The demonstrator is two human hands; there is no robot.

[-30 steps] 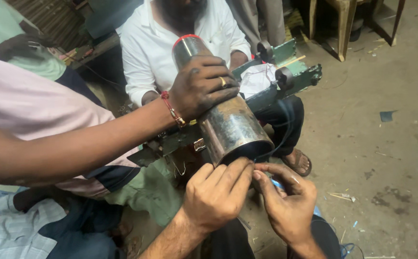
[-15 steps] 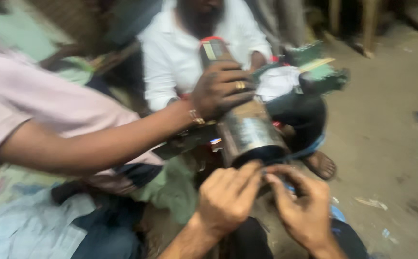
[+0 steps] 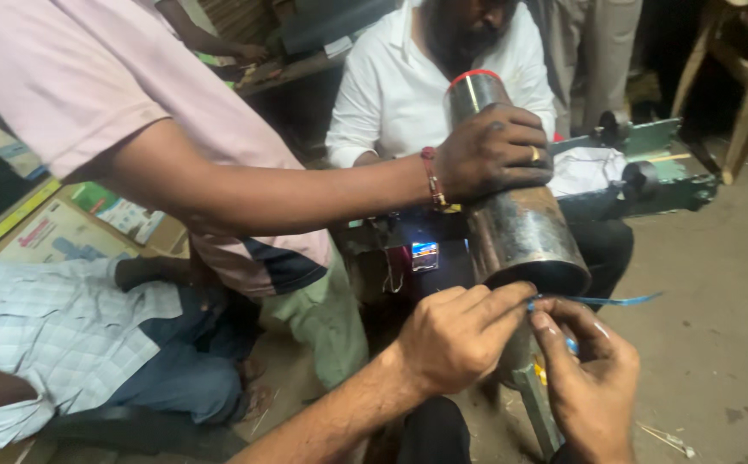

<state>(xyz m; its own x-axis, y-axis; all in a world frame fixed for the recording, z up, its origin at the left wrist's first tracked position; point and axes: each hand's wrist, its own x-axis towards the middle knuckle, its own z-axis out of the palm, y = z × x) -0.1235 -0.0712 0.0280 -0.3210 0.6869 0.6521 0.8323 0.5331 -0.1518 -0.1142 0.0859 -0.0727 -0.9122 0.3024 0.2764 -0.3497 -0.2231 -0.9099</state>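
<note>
A shiny metal cylinder (image 3: 515, 219) with a red far rim tilts toward me, its open end near my hands. A co-worker's hand (image 3: 494, 153) with a ring and a red bracelet grips it from the left. My left hand (image 3: 455, 337) and my right hand (image 3: 589, 382) meet just under the cylinder's near rim, pinching a thin blue strip (image 3: 601, 300) that sticks out to the right.
A person in a white shirt (image 3: 395, 90) sits behind the cylinder. A green metal machine frame (image 3: 666, 163) lies at right. Another person in a checked shirt (image 3: 43, 331) sits low at left. Bare concrete floor (image 3: 717, 292) spreads to the right.
The view has moved closer and steadied. My two hands stay under the cylinder's rim, and the blue strip now shows stretched out to the right. The co-worker's hand still grips the cylinder.
</note>
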